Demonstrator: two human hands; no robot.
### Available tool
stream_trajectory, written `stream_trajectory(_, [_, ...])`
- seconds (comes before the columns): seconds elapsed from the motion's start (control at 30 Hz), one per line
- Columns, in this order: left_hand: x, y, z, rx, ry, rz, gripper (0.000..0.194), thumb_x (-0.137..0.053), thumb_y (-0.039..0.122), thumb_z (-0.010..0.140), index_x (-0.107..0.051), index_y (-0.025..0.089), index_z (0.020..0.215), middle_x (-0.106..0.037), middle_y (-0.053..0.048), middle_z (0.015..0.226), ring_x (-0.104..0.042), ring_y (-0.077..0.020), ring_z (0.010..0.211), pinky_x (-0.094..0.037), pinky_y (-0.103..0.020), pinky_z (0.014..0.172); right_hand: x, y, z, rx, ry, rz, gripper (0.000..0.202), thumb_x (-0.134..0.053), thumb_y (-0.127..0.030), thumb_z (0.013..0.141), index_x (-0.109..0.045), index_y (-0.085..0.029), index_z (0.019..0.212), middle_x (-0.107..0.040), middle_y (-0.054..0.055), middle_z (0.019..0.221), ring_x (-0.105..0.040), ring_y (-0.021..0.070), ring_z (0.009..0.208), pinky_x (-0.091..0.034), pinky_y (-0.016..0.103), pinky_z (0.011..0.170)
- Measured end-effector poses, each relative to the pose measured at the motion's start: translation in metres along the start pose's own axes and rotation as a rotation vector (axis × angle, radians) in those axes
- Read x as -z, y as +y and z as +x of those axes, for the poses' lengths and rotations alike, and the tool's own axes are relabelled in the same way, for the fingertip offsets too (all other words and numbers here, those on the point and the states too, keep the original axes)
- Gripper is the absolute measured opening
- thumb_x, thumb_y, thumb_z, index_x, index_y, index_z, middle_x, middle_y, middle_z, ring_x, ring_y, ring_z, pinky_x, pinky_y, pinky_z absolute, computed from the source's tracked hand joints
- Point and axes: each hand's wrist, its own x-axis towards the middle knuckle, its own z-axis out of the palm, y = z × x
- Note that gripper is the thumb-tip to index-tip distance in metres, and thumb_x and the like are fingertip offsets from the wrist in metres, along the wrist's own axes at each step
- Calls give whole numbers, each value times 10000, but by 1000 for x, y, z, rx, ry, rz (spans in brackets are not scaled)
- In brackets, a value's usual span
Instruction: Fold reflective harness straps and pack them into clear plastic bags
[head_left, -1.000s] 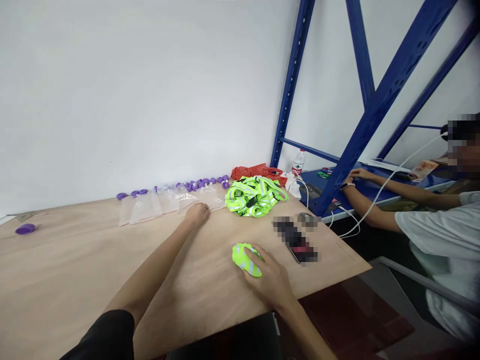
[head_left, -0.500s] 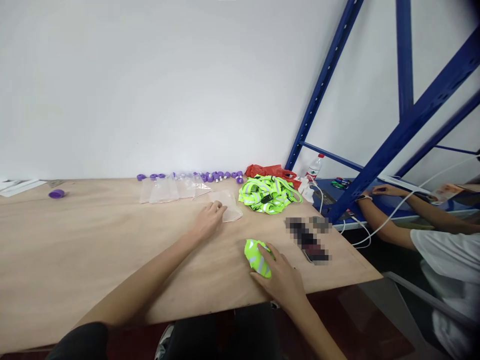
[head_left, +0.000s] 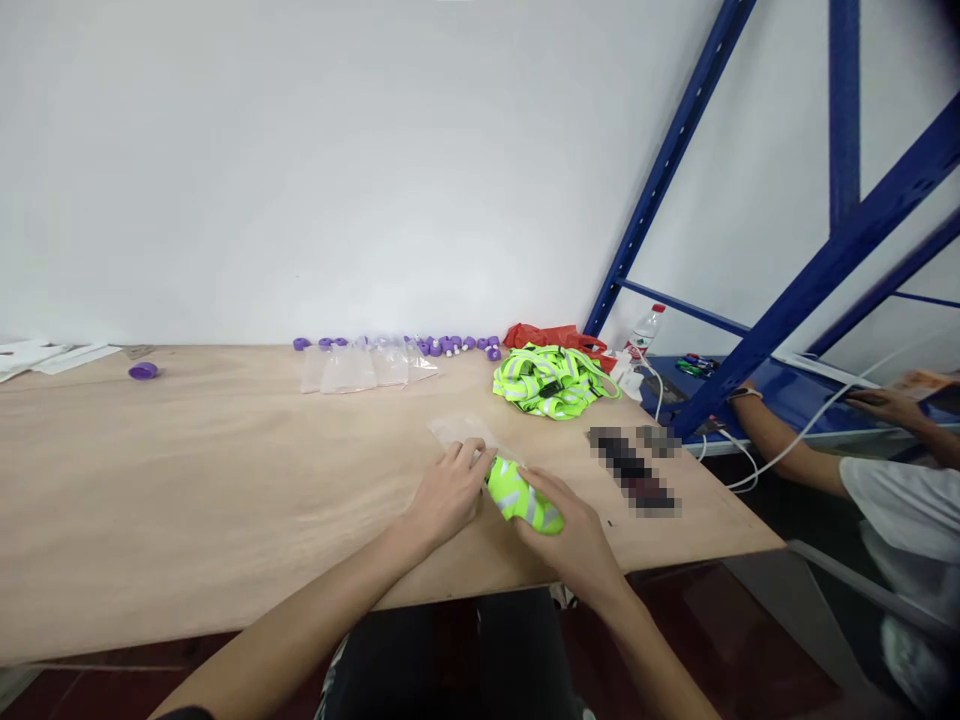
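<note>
My right hand (head_left: 574, 535) is wrapped round a folded bundle of neon-yellow reflective strap (head_left: 525, 497) with silver stripes, held just above the table's front part. My left hand (head_left: 454, 490) is closed at the near edge of a clear plastic bag (head_left: 459, 430), its fingertips close against the bundle's left end. The hand covers part of the bag, including its opening. Beyond both hands lies a tangled pile of matching reflective straps (head_left: 551, 382) with black buckles.
Several clear bags (head_left: 349, 368) lie behind my hands, before a row of small purple items (head_left: 450, 346). A red plastic bag (head_left: 551, 337) is behind the pile. A blurred-out dark object (head_left: 634, 470) lies right. A blue rack post (head_left: 675, 160) and another person's arm (head_left: 787, 450) are farther right.
My left hand has pulled the clear bag nearer and to the right. My right hand has lifted and turned the reflective bundle, bringing it up against my left hand.
</note>
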Motion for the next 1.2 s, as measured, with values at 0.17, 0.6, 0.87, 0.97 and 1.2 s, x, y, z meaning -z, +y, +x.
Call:
stream_trajectory(0.17, [1, 8, -13, 55, -16, -63, 580, -457, 34, 843, -444, 160, 1410, -554, -136, 1346, -552, -283, 1147, -521, -398, 937, -11, -2, 1, -19, -34, -223, 557, -635, -262, 788, -621, -239, 1344, -606, 96, 1402, -606, 286, 1261, -531, 443, 1037])
stream_trajectory(0.6, [-5, 29, -34, 61, 24, -273, 568, -474, 66, 864, -465, 197, 1416, -505, -123, 1492, -453, -303, 1355, -400, -501, 1109, -20, -17, 13, -81, -274, -295, 562, -624, -210, 803, -598, -264, 1363, -602, 82, 1381, -639, 282, 1194, -561, 414, 949])
stream_trajectory(0.87, [-3, 29, -72, 650, 402, -1284, 230, -634, 348, 901, -566, 214, 1074, -649, -96, 1119, -661, -245, 1026, -558, -423, 899, -24, 1, 4, -30, 24, -87, 519, -659, -261, 802, -642, -257, 1320, -624, 84, 1343, -612, 264, 1229, -514, 420, 1046])
stream_trajectory(0.97, [-3, 31, -58, 786, 396, -1716, 525, -774, 399, 797, -521, 221, 1220, -598, -124, 1317, -632, -267, 1168, -553, -413, 938, -25, -8, 1, 40, 124, -42, 509, -648, -256, 819, -634, -254, 1328, -609, 89, 1355, -603, 255, 1242, -500, 401, 1069])
stream_trajectory(1.2, [-9, 43, -11, 726, 477, -1920, 524, -866, 396, 693, -661, 154, 1110, -731, -102, 1086, -695, -254, 1010, -541, -356, 903, -37, -31, -10, -123, 117, 114, 848, -728, -304, 739, -362, -233, 1501, -634, 112, 1356, -644, 277, 1206, -571, 410, 964])
